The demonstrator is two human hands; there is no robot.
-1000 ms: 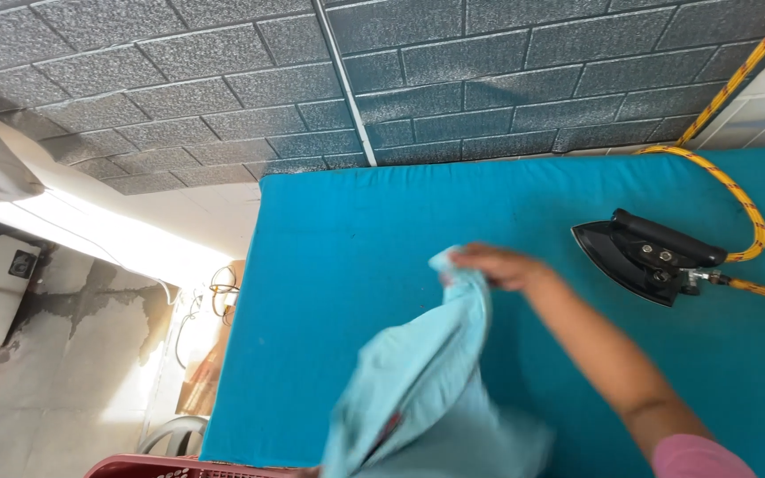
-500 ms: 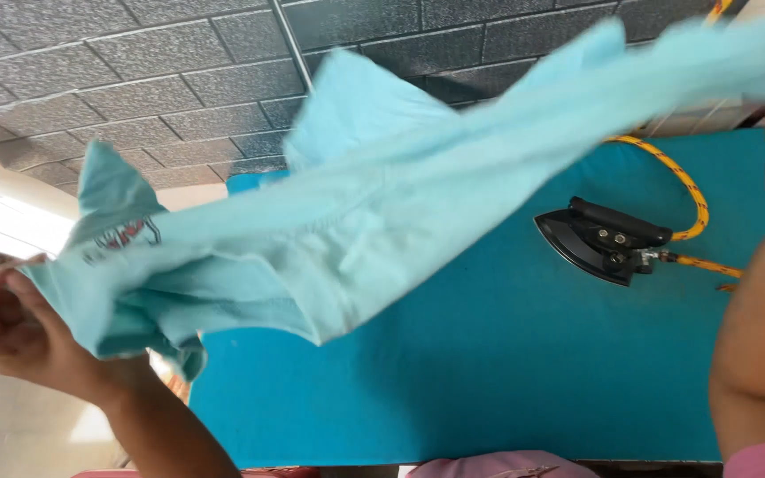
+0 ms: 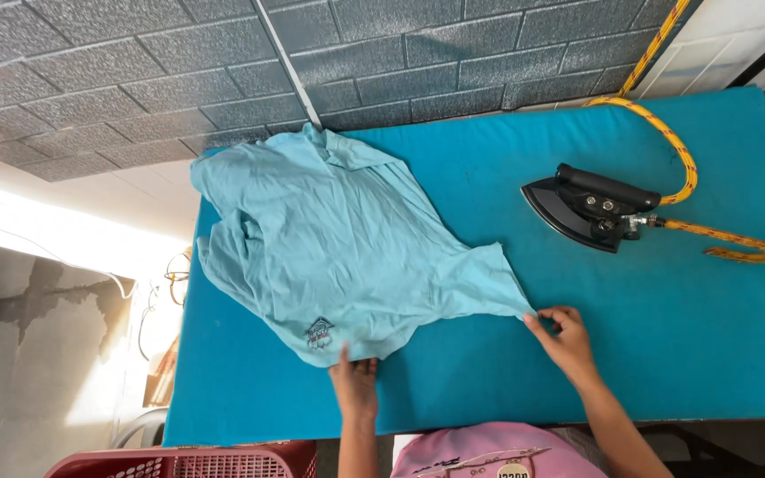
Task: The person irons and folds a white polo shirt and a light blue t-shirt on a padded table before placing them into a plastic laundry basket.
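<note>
Black iron [image 3: 591,207] with yellow braided cord [image 3: 671,142] on teal table [image 3: 683,319]; red basket [image 3: 189,462] below.

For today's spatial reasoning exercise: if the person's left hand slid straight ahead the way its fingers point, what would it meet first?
The left hand already touches the near hem of the light blue shirt; straight on, it would likely push into more of that shirt.

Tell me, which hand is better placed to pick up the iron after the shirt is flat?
Probably the right hand. It rests at the shirt corner nearest the black iron, with bare blue table between. The left hand presses the hem, farther away.
</note>
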